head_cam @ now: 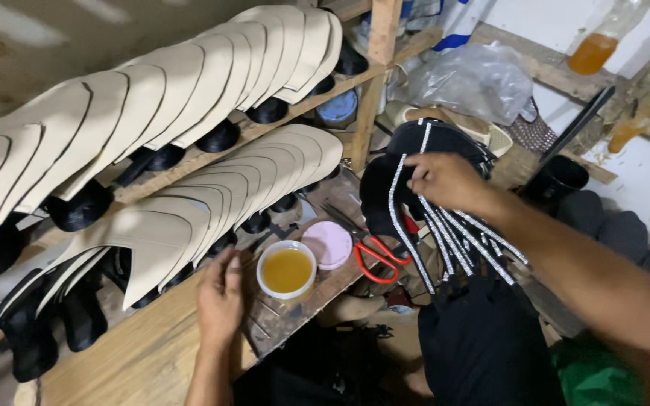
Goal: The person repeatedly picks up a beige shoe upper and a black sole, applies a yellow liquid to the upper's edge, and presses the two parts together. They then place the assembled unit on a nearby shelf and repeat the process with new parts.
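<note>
Our right hand [445, 180] pinches the sparkly straps [453, 240]; our left hand [220, 297] lies flat, fingers together, just beside the glue cup [287, 269]; a nudge might spill it.

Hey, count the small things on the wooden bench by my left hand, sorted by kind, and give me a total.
Round cup of yellow liquid: 1
Pink round lid: 1
Red-handled scissors: 1
Total: 3
They lie on the wooden bench by the left hand.
</note>
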Available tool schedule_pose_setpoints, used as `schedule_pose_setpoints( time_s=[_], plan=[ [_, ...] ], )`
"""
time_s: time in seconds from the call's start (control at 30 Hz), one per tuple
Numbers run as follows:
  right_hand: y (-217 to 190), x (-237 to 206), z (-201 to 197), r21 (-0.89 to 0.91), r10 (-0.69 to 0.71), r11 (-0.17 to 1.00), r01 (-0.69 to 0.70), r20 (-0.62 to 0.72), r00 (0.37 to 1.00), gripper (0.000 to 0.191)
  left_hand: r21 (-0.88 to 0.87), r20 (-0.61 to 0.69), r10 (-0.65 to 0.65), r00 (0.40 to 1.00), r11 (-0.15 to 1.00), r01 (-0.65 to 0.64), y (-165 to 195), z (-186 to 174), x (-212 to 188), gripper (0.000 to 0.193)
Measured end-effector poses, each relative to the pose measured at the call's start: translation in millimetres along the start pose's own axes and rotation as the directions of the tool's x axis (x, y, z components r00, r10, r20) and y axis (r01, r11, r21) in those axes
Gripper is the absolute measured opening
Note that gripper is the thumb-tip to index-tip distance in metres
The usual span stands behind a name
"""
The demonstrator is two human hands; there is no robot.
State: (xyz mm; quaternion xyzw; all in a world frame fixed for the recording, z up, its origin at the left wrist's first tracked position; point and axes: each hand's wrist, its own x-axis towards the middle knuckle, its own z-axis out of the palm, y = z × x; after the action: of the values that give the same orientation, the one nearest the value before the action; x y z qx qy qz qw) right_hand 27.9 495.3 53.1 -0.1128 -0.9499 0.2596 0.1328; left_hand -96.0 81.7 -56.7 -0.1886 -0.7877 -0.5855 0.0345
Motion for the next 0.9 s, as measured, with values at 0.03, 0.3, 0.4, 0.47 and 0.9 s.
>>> schedule_pose_setpoints(
  time_s=[0.03,0.3,0.4,0.47,0.9],
  plan=[
    [1.9,-3.9,5.6,-0.008,0.002,1.000,-0.002,-0.004,1.000,0.046,-0.038,-0.020,0.015,1.000,0.999,-0.016,-2.3,-0.7,2.7,0.036],
    [-11.7,0.1,28.8,-0.411,0.008,0.911,-0.021,-0.032,0.999,0.068,0.231,-0.056,0.078,0.995,0.971,-0.063,1.5,0.6,-5.1,0.032],
    [-7.6,-0.2,38.0,-0.495,0.037,0.868,-0.051,-0.038,0.999,0.078,0.309,-0.040,0.099,0.994,0.947,-0.082,1.7,4.6,-6.0,0.031],
    [-5.4,-7.7,48.1,-0.502,-0.076,0.865,0.020,-0.091,0.993,0.077,0.307,-0.011,0.112,0.994,0.946,-0.104,1.8,6.8,-6.2,0.032],
    [-27.5,-26.4,86.6,-0.474,0.038,0.881,-0.002,0.068,0.997,0.095,0.171,0.124,0.045,0.991,0.983,-0.066,-14.4,22.4,-13.5,0.031]
  ],
)
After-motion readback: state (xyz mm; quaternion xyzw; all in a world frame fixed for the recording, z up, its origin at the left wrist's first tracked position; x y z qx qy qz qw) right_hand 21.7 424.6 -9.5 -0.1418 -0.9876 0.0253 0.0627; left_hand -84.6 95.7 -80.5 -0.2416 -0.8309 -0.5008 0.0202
